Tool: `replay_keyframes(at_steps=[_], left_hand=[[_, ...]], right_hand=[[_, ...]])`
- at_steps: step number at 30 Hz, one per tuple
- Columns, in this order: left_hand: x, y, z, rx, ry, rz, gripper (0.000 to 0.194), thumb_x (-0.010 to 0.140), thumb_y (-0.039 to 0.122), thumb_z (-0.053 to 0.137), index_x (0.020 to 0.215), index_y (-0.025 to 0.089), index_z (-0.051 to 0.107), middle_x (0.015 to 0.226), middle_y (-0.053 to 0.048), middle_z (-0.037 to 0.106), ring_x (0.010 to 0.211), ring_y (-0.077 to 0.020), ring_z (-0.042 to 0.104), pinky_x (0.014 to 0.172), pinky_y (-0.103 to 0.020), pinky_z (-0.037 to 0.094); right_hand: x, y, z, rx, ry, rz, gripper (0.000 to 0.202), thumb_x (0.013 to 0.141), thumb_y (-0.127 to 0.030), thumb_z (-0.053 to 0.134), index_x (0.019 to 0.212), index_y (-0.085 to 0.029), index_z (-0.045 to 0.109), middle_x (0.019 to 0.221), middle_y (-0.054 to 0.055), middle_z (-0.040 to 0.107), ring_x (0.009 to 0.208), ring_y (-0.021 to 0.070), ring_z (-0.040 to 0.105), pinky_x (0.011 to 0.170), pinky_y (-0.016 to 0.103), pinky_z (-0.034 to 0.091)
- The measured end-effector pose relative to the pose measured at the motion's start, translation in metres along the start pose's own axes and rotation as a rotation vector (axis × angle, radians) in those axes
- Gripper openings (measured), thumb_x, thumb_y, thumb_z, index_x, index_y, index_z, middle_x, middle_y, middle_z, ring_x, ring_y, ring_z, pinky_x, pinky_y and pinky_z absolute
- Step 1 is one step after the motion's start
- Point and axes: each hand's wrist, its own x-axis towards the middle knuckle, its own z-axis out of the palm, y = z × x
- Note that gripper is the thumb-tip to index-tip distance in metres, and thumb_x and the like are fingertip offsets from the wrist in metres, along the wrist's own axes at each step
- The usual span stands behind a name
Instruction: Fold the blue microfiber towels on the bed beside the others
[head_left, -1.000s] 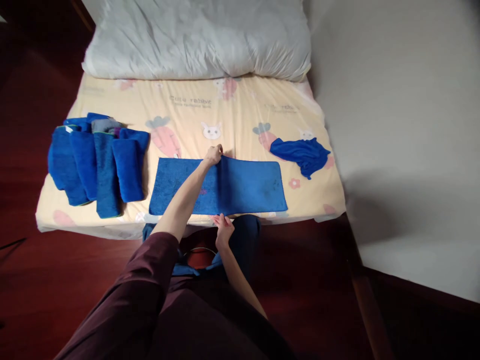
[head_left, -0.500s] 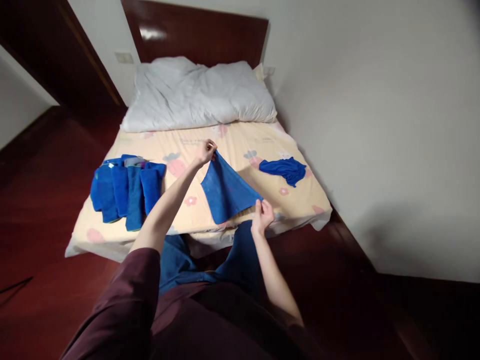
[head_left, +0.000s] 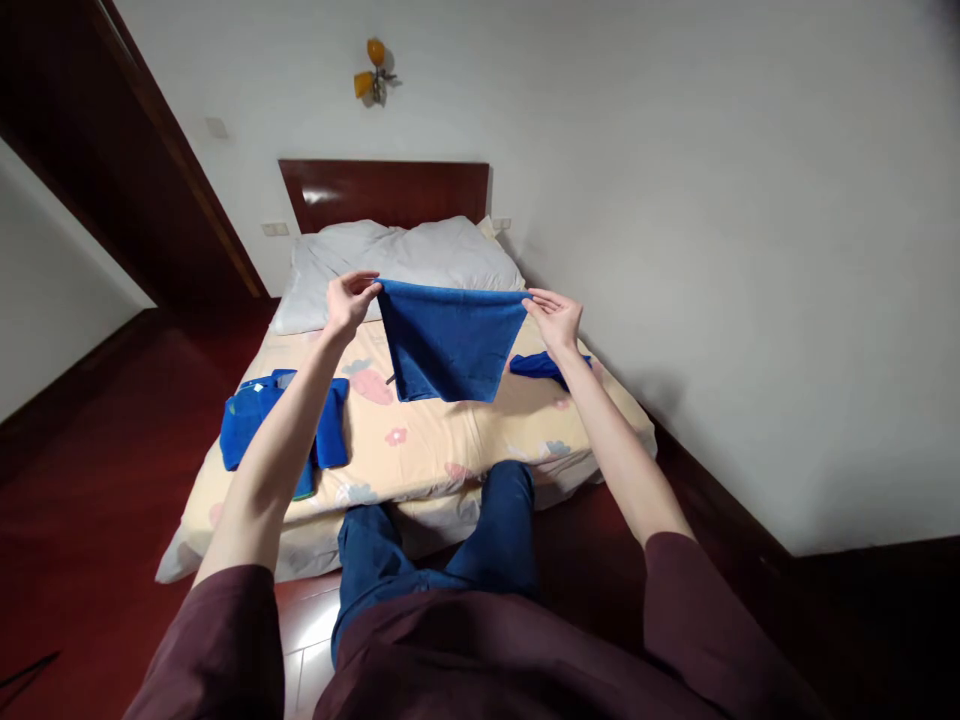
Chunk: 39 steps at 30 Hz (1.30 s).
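A blue towel point(head_left: 454, 340) hangs stretched between my two hands, raised above the bed. My left hand point(head_left: 350, 300) pinches its upper left corner, and my right hand point(head_left: 556, 318) pinches the upper right one. Its top edge runs nearly level, while the lower part sags in a soft fold. Several folded blue cloths point(head_left: 247, 418) lie on the bed at the left, partly covered by my left forearm. Over on the right, a crumpled blue cloth point(head_left: 541, 366) lies behind my right wrist.
The bed has a cream sheet point(head_left: 420, 470) printed with strawberries and flowers. Grey-white pillows point(head_left: 420, 250) rest against the dark wooden headboard point(head_left: 390, 190). A wall lamp point(head_left: 375, 75) is mounted above. A pale wall point(head_left: 750, 300) rises along the right side.
Both hands have lifted the towel off the bed. My right hand has moved up to the left hand's height, so the towel hangs spread instead of slanting. The view has tilted upward.
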Motion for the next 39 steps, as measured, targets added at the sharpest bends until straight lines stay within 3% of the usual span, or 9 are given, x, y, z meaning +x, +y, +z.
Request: replay_keyframes(at_steps=[7, 14, 17, 20, 23, 27, 31, 35, 39], left_hand=[[-0.014, 0.032, -0.026, -0.151, -0.001, -0.073, 0.053, 0.056, 0.034, 0.094, 0.099, 0.008, 0.076, 0.1, -0.014, 0.077, 0.101, -0.0283, 0.071, 0.099, -0.044, 0.056], [-0.02, 0.039, -0.039, -0.184, -0.04, -0.107, 0.065, 0.049, 0.034, 0.099, 0.105, 0.009, 0.077, 0.097, -0.012, 0.076, 0.101, -0.0282, 0.071, 0.098, -0.048, 0.058], [-0.032, 0.039, -0.042, -0.208, -0.054, -0.17, 0.064, 0.049, 0.033, 0.099, 0.105, 0.009, 0.078, 0.095, -0.011, 0.074, 0.1, -0.0273, 0.071, 0.098, -0.049, 0.058], [-0.062, 0.038, -0.047, -0.254, -0.053, -0.256, 0.065, 0.046, 0.033, 0.1, 0.102, 0.01, 0.079, 0.093, -0.011, 0.073, 0.101, -0.0274, 0.07, 0.098, -0.047, 0.056], [-0.106, 0.036, -0.054, -0.276, -0.056, -0.347, 0.064, 0.044, 0.039, 0.101, 0.099, 0.013, 0.081, 0.091, -0.01, 0.075, 0.099, -0.027, 0.07, 0.097, -0.044, 0.055], [-0.165, 0.037, -0.068, -0.231, -0.008, -0.448, 0.058, 0.048, 0.052, 0.098, 0.09, 0.015, 0.082, 0.089, -0.011, 0.078, 0.091, -0.0261, 0.07, 0.088, -0.041, 0.056], [-0.201, 0.038, -0.081, -0.158, 0.017, -0.536, 0.057, 0.048, 0.053, 0.098, 0.088, 0.016, 0.082, 0.087, -0.01, 0.078, 0.082, -0.0233, 0.069, 0.078, -0.036, 0.055], [-0.205, 0.03, -0.085, -0.153, -0.007, -0.614, 0.06, 0.047, 0.053, 0.099, 0.091, 0.015, 0.082, 0.084, -0.011, 0.077, 0.076, -0.021, 0.067, 0.07, -0.032, 0.052], [-0.188, 0.001, -0.08, -0.147, -0.028, -0.658, 0.058, 0.048, 0.053, 0.098, 0.089, 0.016, 0.08, 0.08, -0.01, 0.076, 0.075, -0.0213, 0.069, 0.063, -0.029, 0.048]], right_hand=[[0.02, -0.029, -0.001, 0.087, -0.089, 0.13, 0.053, 0.059, -0.047, 0.095, 0.098, -0.016, 0.079, 0.097, 0.01, 0.08, 0.099, 0.0248, 0.075, 0.099, 0.043, 0.06], [0.014, -0.038, -0.013, 0.124, -0.11, 0.208, 0.055, 0.055, -0.044, 0.098, 0.099, -0.017, 0.078, 0.097, 0.008, 0.079, 0.097, 0.022, 0.075, 0.093, 0.039, 0.062], [0.003, -0.043, -0.017, 0.142, -0.128, 0.235, 0.056, 0.05, -0.044, 0.1, 0.094, -0.017, 0.078, 0.093, 0.007, 0.079, 0.094, 0.0212, 0.075, 0.093, 0.039, 0.061], [-0.019, -0.048, -0.024, 0.156, -0.16, 0.279, 0.058, 0.045, -0.044, 0.101, 0.091, -0.017, 0.079, 0.09, 0.006, 0.079, 0.091, 0.0208, 0.075, 0.093, 0.039, 0.061], [-0.05, -0.052, -0.035, 0.161, -0.196, 0.369, 0.059, 0.042, -0.044, 0.102, 0.089, -0.017, 0.08, 0.087, 0.006, 0.079, 0.087, 0.0208, 0.075, 0.089, 0.038, 0.061], [-0.09, -0.058, -0.051, 0.166, -0.231, 0.51, 0.056, 0.042, -0.047, 0.103, 0.083, -0.017, 0.08, 0.083, 0.007, 0.078, 0.079, 0.0195, 0.073, 0.076, 0.034, 0.061], [-0.114, -0.06, -0.059, 0.135, -0.28, 0.627, 0.053, 0.044, -0.05, 0.102, 0.08, -0.017, 0.081, 0.079, 0.008, 0.077, 0.07, 0.0164, 0.068, 0.063, 0.029, 0.056], [-0.12, -0.049, -0.052, 0.114, -0.271, 0.717, 0.054, 0.039, -0.045, 0.104, 0.078, -0.016, 0.081, 0.08, 0.007, 0.077, 0.065, 0.0119, 0.064, 0.063, 0.026, 0.053], [-0.111, -0.019, -0.033, 0.143, -0.284, 0.78, 0.055, 0.041, -0.043, 0.103, 0.083, -0.016, 0.081, 0.076, 0.005, 0.075, 0.063, 0.0102, 0.062, 0.057, 0.023, 0.049]])
